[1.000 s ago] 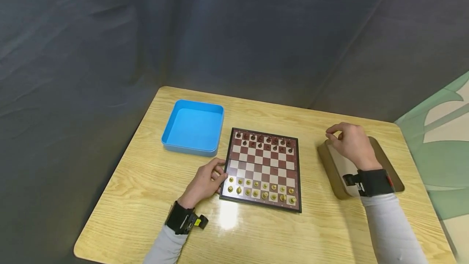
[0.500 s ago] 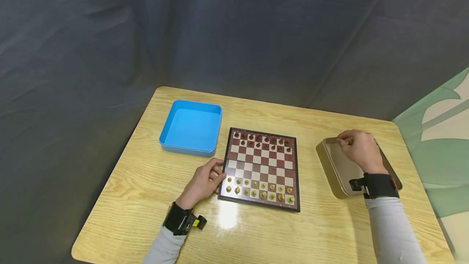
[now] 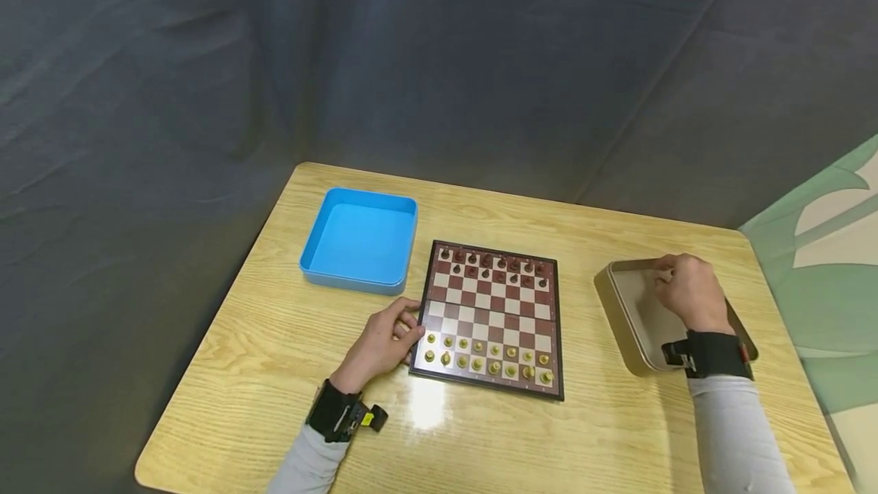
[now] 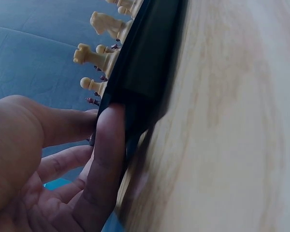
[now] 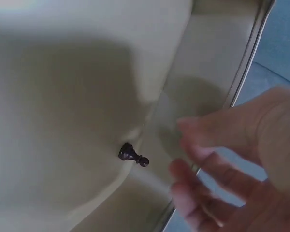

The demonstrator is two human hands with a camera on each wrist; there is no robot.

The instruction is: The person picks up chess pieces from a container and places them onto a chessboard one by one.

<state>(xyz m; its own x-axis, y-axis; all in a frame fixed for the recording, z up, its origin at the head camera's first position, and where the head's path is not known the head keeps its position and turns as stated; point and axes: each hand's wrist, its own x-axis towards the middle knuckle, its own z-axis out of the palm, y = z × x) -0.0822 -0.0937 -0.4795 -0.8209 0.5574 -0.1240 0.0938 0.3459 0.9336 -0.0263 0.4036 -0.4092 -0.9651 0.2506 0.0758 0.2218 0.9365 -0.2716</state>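
Observation:
A chessboard (image 3: 490, 301) lies on the table, yellow chess pieces (image 3: 494, 367) in two rows on its near side and dark ones (image 3: 501, 261) in two rows on its far side. My left hand (image 3: 380, 338) grips the board's left edge, with the thumb at the top and a finger against the black side in the left wrist view. Over on the right, my right hand (image 3: 694, 292) reaches into a deep gold-coloured tin (image 3: 617, 322). A dark pawn (image 5: 131, 153) lies inside near the tin's wall. The right fingers (image 5: 224, 171) are loosely bent, a little apart from it, holding nothing.
A blue square box (image 3: 360, 246) with low walls stands to the left of the board. The wooden table (image 3: 261, 372) backs onto a dark curtain (image 3: 480, 75). A green and cream patterned surface (image 3: 833, 265) is beyond its right edge.
My right hand has moved from above the tin's far left corner rightward and down into the tin. The left hand stays at the board's edge.

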